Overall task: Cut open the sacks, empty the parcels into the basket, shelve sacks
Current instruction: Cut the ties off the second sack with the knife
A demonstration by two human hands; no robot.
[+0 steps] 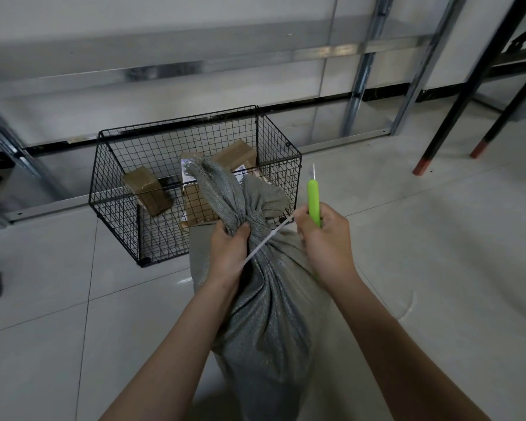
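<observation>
Cloth bunches inside my left grip (229, 249), which is curled tight round the gathered neck of the grey woven sack (268, 323), right where a white zip tie (266, 243) cinches it. The tie's loose tail slants across the neck from below my left grip up toward my right grip (327, 238). That one, on the opposite side of the sack's neck, is clamped on a green utility knife (314, 202) with the blade end pointing up and away from the sack. Its fingertips sit at the tail's end, though I cannot tell whether they pinch it.

The sack stands upright and bulging on the pale tiled floor (73, 344), its open top flopping over above the neck. Just behind the sack a black wire basket (179, 120) sits on the floor with brown cardboard parcels (146, 189) inside; whether basket and sack touch I cannot tell. Farther behind the sack metal rack uprights (363, 74) stand by the wall. Well off to the sack's right are black legs with red feet (423, 166).
</observation>
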